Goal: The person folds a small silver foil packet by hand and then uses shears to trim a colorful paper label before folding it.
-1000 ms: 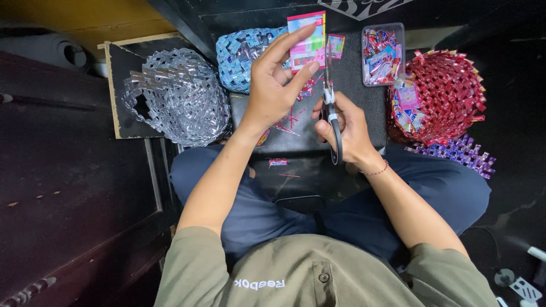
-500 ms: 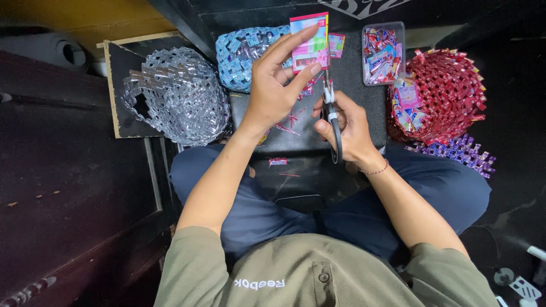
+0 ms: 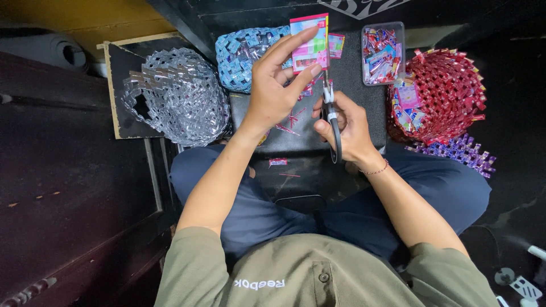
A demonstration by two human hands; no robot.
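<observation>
**Wrapper Being Cut Over a Dark Board**

Little movement is being recorded since the earlier frame: the pink wrapper is being kept raised and both hands are staying in place. The wrapper is being pinched upright between the thumb and fingers of the left hand, above the dark board lying across the lap. The scissors are being gripped by the right hand, fingers closed round the handles, blades pointing up at the wrapper's lower edge. A silver woven basket is being seen to the left, a blue woven piece behind the left hand. A clear box of wrappers and a red woven basket are sitting to the right.
</observation>
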